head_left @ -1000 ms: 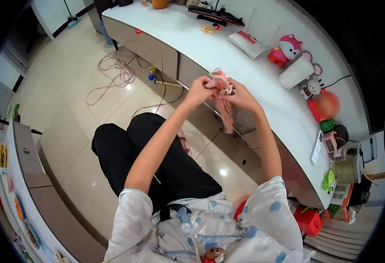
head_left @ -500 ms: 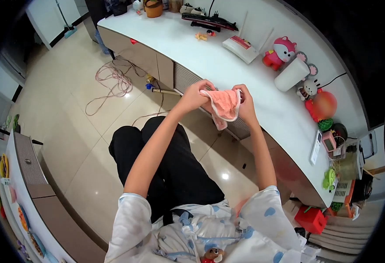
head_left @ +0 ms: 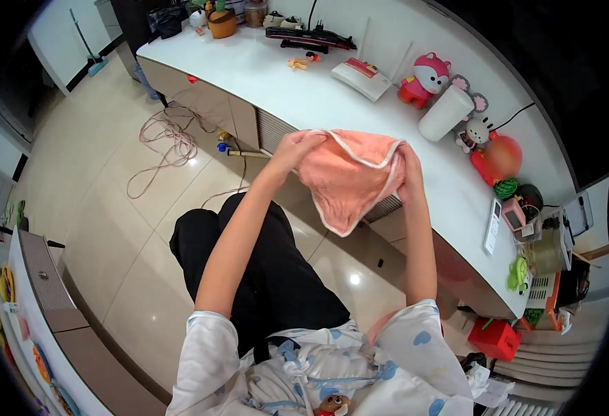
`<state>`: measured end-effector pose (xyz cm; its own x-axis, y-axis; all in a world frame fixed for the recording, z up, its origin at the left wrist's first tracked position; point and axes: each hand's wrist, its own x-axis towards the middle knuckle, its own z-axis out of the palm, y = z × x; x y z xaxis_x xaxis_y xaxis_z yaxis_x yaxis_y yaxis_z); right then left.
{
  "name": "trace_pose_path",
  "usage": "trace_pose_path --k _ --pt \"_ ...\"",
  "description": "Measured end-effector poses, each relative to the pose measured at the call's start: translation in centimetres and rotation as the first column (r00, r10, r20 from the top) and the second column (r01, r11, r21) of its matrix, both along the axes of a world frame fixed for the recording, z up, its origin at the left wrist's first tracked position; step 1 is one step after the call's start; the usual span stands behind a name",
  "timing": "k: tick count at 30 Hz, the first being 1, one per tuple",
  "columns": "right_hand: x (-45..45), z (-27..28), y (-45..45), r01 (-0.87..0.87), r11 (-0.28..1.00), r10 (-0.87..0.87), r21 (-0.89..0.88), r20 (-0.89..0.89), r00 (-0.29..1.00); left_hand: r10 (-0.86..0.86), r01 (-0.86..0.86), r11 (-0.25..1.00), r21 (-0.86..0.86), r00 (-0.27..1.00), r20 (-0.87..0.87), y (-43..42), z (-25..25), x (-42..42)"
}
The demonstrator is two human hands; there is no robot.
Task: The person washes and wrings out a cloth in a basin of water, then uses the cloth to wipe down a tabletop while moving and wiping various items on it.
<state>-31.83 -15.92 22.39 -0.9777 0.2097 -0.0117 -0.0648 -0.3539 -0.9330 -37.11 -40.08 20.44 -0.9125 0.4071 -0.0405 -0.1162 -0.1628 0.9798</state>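
A pink-orange cloth (head_left: 349,177) with white edging hangs spread between my two hands, over the front edge of the white cabinet top. My left hand (head_left: 296,149) is closed on its upper left corner. On the other side, my right hand (head_left: 410,170) grips the upper right part, its fingers partly hidden by the fabric. A fold runs across the top of the cloth, and its lower corner hangs down in a point.
On the white cabinet (head_left: 249,75) stand a router (head_left: 361,78), a model submarine (head_left: 310,37), a pink fox figure (head_left: 425,80), a white paper roll (head_left: 446,114) and a remote (head_left: 492,227). A coiled cable (head_left: 172,142) lies on the floor. A red box (head_left: 496,338) sits at lower right.
The cloth has gone from bunched up to opened wide between my hands. My hands have moved apart, and the view has shifted slightly.
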Motion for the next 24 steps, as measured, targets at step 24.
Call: trace_pose_path --k 24 --pt "-4.7 -5.5 0.1 0.302 -0.315 0.146 0.900 -0.268 0.952 0.171 -0.696 0.606 -0.385 0.587 -0.791 3.5 -3.7 -4.8"
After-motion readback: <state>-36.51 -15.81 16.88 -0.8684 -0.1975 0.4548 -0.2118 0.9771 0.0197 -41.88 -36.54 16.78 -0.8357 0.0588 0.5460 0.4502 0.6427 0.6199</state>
